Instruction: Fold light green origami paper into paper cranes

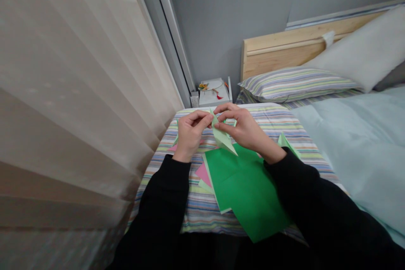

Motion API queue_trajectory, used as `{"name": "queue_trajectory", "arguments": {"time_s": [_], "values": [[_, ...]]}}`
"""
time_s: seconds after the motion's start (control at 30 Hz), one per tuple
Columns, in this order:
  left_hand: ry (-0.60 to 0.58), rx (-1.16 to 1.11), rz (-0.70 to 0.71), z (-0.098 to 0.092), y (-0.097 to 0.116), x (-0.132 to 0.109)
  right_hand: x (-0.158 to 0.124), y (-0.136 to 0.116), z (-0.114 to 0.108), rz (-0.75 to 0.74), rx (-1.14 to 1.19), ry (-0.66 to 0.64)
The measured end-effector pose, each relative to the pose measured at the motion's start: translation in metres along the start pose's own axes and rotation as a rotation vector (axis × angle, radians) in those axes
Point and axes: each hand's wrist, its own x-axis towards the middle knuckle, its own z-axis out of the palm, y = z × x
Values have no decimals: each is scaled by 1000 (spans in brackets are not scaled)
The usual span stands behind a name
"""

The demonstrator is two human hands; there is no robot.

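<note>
On our striped bed cover [286, 130], a dark green paper sheet [249, 192] and a pink sheet [202, 175] lie flat, unfolded, while over the cover our left hand [190, 133] and right hand [242, 128] pinch a pale green paper fold [222, 136], already creased to a point.

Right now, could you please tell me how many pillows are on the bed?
2. A striped pillow lies flat against the wooden headboard, and a plain pale grey pillow leans on the headboard to its right. Another could be hidden under the pale blue bedding.
</note>
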Motion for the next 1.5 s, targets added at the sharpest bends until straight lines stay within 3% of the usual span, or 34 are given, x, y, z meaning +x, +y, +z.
{"name": "queue_trajectory", "arguments": {"time_s": [0.2, 0.4, 0.53, 0.73, 1.0, 1.5], "values": [[30, 161, 127, 2, 9, -2, 1, -7, -3, 1, -18, 122], [-82, 250, 220, 6, 15, -5, 3, -12, -5, -67, 17, 147], [-129, 274, 214, 6, 16, -6, 2, -12, -4, -74, 38, 169], [-213, 241, 191, 9, 19, -8, 2, -13, -3, -53, 84, 351], [-245, 188, 124, 12, 20, -7, 2, -6, -4, -39, 62, 474], [-224, 221, 186, 10, 17, -7, 3, -2, -5, -151, 19, 458]]}}
